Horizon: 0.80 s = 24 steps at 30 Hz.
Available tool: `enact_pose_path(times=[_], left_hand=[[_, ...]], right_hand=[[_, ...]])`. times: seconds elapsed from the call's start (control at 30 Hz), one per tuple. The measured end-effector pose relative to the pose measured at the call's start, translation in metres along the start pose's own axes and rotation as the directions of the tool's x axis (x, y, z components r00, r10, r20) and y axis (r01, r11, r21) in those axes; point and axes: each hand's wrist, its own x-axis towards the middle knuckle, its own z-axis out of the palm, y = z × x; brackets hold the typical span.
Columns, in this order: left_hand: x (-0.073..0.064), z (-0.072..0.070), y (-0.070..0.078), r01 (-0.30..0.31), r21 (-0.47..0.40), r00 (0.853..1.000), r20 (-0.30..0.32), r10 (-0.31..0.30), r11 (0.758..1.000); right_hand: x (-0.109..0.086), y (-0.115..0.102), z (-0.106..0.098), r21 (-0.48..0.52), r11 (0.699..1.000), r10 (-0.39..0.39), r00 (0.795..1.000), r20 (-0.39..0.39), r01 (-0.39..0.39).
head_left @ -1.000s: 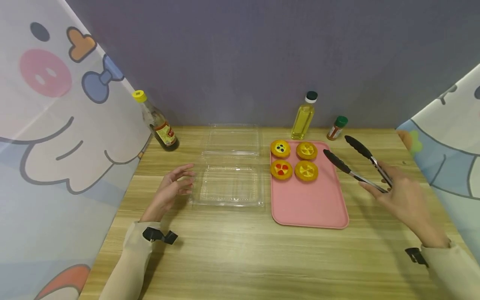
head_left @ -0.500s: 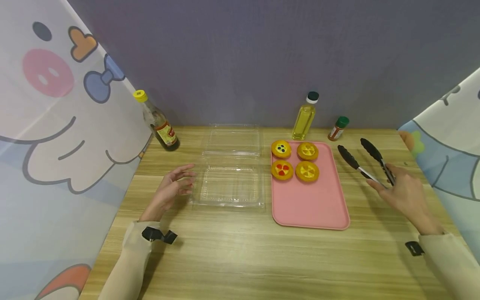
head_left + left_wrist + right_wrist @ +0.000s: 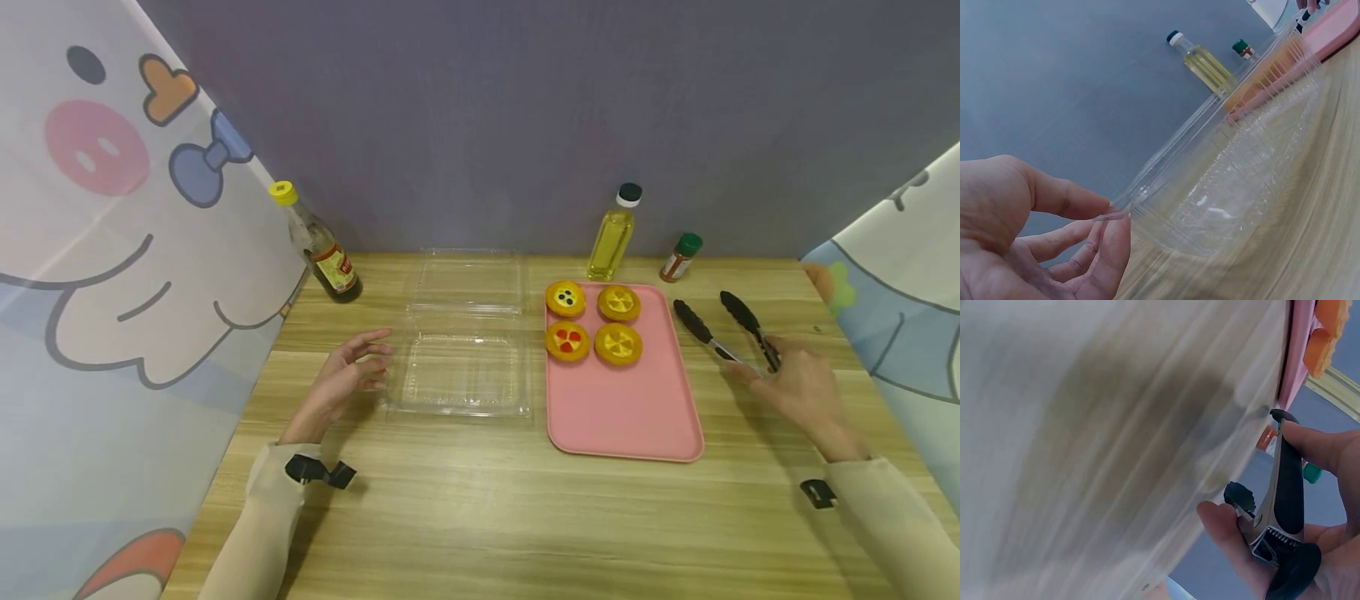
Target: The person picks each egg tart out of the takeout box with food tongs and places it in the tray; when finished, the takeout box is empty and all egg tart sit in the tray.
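My left hand (image 3: 347, 375) pinches the left rim of a clear plastic clamshell container (image 3: 465, 371) between thumb and fingers, as the left wrist view shows. The container's lid (image 3: 468, 279) lies folded back behind it. My right hand (image 3: 802, 387) grips a pair of tongs (image 3: 1288, 487) with black tips, their arms spread with nothing between them. The tongs point away from me, just right of the pink tray (image 3: 622, 417). On the tray sit several tarts, among them a blueberry-topped one (image 3: 566, 298), a red-topped one (image 3: 567, 342) and a yellow one (image 3: 618, 343).
Behind the tray stand an oil bottle (image 3: 611, 242) and a small green-capped jar (image 3: 680, 257). A dark sauce bottle (image 3: 326, 254) with a yellow cap is at the back left. A grey wall (image 3: 480, 125) borders the wooden table (image 3: 480, 517).
The tongs and my right hand have moved right, from over the tray's right edge to beside it. My left hand and the container have stayed in place.
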Motion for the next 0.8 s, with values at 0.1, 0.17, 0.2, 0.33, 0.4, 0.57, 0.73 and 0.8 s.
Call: enact_pose_path(times=[0.1,0.17,0.2,0.33,0.4,0.57,0.73,0.8], left_hand=[[0.0,0.0,0.0,-0.007,0.005,1.0,0.002,0.007,1.0],[0.0,0.0,0.0,-0.009,0.009,1.0,0.002,0.009,1.0],[0.0,0.0,0.0,-0.01,0.011,1.0,0.002,0.01,1.0],[0.0,-0.001,0.001,-0.008,0.017,1.0,-0.004,0.008,1.0],[0.0,-0.001,0.001,-0.007,0.021,1.0,-0.008,0.008,1.0],[-0.002,0.001,0.004,-0.01,0.044,1.0,-0.012,0.01,0.999],[-0.004,0.001,0.005,-0.014,0.063,1.0,-0.009,0.014,0.998],[-0.004,0.001,0.005,-0.014,0.076,1.0,-0.013,0.015,0.997]], right_hand=[[0.0,0.0,0.003,0.01,1.0,-0.001,1.0,0.008,0.001],[0.0,0.0,0.005,0.012,1.0,-0.006,1.0,0.007,0.006],[0.0,-0.001,0.006,0.01,1.0,-0.007,1.0,0.009,0.007],[-0.002,-0.004,0.009,-0.01,1.0,-0.016,1.0,0.025,0.016],[-0.002,-0.005,0.011,-0.03,0.999,-0.024,0.999,0.027,0.025],[-0.004,-0.004,0.016,-0.081,0.996,-0.029,0.999,0.024,0.031],[-0.003,-0.002,0.019,-0.121,0.992,-0.027,0.999,0.03,0.03],[-0.003,-0.001,0.02,-0.13,0.991,-0.029,0.999,0.027,0.033]])
